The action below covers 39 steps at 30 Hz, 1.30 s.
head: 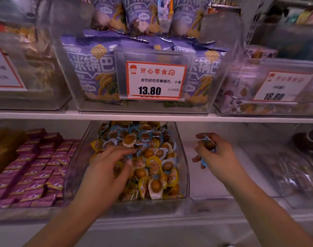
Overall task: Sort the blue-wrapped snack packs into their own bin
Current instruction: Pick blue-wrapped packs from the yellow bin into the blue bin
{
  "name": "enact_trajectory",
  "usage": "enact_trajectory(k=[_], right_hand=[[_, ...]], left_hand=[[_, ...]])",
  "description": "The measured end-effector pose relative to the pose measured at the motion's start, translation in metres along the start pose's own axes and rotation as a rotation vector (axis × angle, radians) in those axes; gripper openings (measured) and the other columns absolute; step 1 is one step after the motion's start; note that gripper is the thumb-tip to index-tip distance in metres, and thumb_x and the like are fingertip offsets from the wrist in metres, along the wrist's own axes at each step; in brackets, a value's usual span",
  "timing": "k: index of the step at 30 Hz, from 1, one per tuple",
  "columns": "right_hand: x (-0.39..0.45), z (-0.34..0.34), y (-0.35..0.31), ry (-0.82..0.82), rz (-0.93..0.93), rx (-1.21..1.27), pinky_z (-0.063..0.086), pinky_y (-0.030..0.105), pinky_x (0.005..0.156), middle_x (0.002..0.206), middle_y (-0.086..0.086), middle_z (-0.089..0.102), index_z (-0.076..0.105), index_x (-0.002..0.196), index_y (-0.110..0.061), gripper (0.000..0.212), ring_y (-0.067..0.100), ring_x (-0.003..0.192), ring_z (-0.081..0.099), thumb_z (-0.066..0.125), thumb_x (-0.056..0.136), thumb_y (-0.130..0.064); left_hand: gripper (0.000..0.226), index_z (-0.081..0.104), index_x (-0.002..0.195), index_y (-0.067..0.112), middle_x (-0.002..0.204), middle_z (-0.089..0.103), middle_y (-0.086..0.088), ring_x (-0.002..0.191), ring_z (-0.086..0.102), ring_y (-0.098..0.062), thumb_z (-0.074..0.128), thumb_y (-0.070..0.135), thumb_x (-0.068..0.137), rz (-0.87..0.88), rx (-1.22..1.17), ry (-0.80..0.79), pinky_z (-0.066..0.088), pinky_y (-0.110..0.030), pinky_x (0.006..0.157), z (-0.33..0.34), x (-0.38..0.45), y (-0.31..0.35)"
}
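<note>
A clear bin (pixel 185 168) on the lower shelf holds a heap of small round snack packs, blue-wrapped ones (pixel 132 134) mostly at the back, yellow and white ones (pixel 157 177) toward the front. My left hand (pixel 109 166) lies palm down on the heap, fingertips touching a blue pack near the middle. My right hand (pixel 216 154) hovers over the neighbouring clear bin (pixel 205 196) to the right, fingers closed on blue-wrapped packs (pixel 208 146). I see nothing lying inside that right-hand bin.
Left of the mixed bin lie rows of purple-wrapped bars (pixel 36 166). The shelf edge (pixel 152 116) runs just above the bins. On it stands a bin of purple bags (pixel 91 72) with a 13.80 price tag (pixel 154 80). Clear-wrapped goods (pixel 291 172) sit far right.
</note>
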State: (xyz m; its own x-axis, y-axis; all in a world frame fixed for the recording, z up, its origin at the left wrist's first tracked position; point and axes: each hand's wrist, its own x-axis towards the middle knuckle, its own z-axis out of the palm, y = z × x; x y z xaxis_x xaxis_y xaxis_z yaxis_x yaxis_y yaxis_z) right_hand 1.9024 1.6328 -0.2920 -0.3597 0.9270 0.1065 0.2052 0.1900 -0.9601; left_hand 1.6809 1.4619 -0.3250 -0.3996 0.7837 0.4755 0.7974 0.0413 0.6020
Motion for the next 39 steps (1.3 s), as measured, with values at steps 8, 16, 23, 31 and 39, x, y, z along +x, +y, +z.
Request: enact_trajectory(k=[8, 16, 23, 31, 39], right_hand=[[0.025, -0.008, 0.031, -0.133, 0.209, -0.011, 0.048, 0.024, 0.079, 0.095, -0.008, 0.072, 0.065, 0.127, -0.022, 0.031, 0.0, 0.082, 0.063, 0.058, 0.096, -0.024], [-0.003, 0.033, -0.011, -0.04, -0.522, -0.372, 0.041, 0.01, 0.092, 0.118, -0.008, 0.061, 0.062, 0.121, -0.029, 0.033, 0.006, 0.109, 0.056, 0.053, 0.09, -0.022], [-0.002, 0.109, -0.009, -0.375, -0.543, -0.901, 0.033, 0.047, 0.113, 0.153, 0.006, 0.032, 0.023, 0.151, -0.031, 0.069, 0.029, 0.142, 0.026, 0.053, 0.09, -0.046], [0.016, 0.109, 0.0, -0.341, -0.506, -0.928, 0.041, 0.042, 0.106, 0.137, 0.004, 0.05, 0.059, 0.13, -0.031, 0.048, 0.029, 0.128, 0.043, 0.067, 0.085, -0.044], [0.007, 0.105, -0.007, -0.222, -0.566, -0.725, 0.049, 0.032, 0.085, 0.106, 0.001, 0.064, 0.072, 0.1, -0.019, 0.011, 0.02, 0.101, 0.058, 0.067, 0.09, -0.018]], left_hand=[[0.056, 0.058, 0.135, 0.028, 0.139, 0.054, 0.008, 0.125, 0.054, -0.02, 0.039, 0.059, 0.093, 0.076, 0.31, -0.187, 0.046, -0.042, 0.1, 0.013, 0.005, -0.006], [0.034, 0.069, 0.113, 0.027, 0.11, 0.063, 0.004, 0.096, 0.062, -0.025, 0.046, 0.04, 0.094, -0.017, 0.293, -0.114, 0.049, -0.043, 0.084, 0.001, 0.01, -0.014], [0.051, 0.059, 0.126, 0.032, 0.128, 0.057, 0.005, 0.112, 0.054, -0.025, 0.066, 0.055, 0.081, -0.122, 0.353, -0.156, 0.045, -0.039, 0.095, -0.005, 0.005, -0.019], [0.05, 0.06, 0.126, 0.034, 0.123, 0.059, 0.006, 0.104, 0.054, -0.026, 0.057, 0.048, 0.078, -0.063, 0.394, -0.204, 0.045, -0.04, 0.09, -0.008, 0.003, -0.017], [0.033, 0.065, 0.12, 0.031, 0.116, 0.068, 0.008, 0.106, 0.061, -0.019, 0.066, 0.029, 0.087, -0.105, 0.162, -0.066, 0.052, -0.037, 0.09, -0.011, -0.001, -0.012]])
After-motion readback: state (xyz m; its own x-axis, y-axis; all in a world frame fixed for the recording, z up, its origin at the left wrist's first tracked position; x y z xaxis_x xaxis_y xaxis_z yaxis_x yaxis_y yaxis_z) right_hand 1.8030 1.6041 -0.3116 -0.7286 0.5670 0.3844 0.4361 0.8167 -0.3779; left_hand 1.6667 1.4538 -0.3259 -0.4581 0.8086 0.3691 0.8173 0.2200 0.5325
